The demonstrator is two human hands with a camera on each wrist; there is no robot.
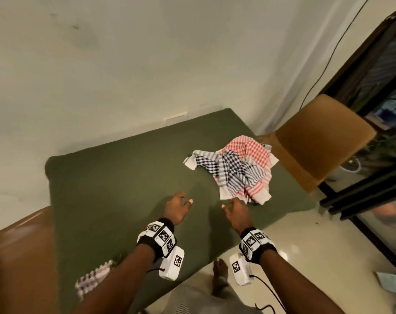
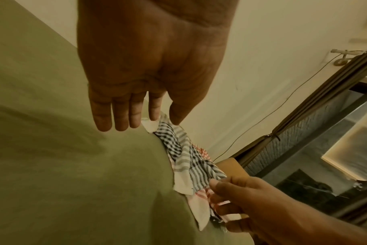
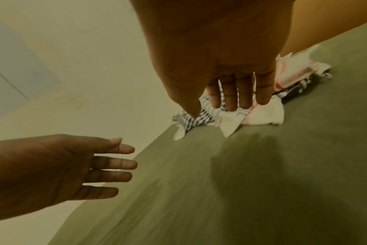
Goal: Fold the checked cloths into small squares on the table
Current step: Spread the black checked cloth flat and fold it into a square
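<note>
A crumpled pile of checked cloths lies at the right side of the green-covered table [image 1: 124, 177]. A red checked cloth [image 1: 249, 146] sits at the back of the pile, with a dark checked cloth [image 1: 231, 168] over it. My right hand [image 1: 232, 203] hovers at the pile's near edge with its fingers straight [image 3: 230, 99]; I cannot tell whether they touch the cloth [image 3: 266, 114]. My left hand [image 1: 184, 200] floats open over bare table to the left of the pile [image 2: 184, 157], holding nothing. A folded checked cloth [image 1: 94, 277] lies near the front left corner, partly hidden by my left forearm.
A brown chair [image 1: 317, 141] stands against the table's right edge, just behind the pile. Another brown seat [image 1: 18, 257] sits at the left. The wall runs along the table's back. A dark glass door frame [image 1: 362, 196] is at the right, and my bare foot [image 1: 219, 275] stands on the floor.
</note>
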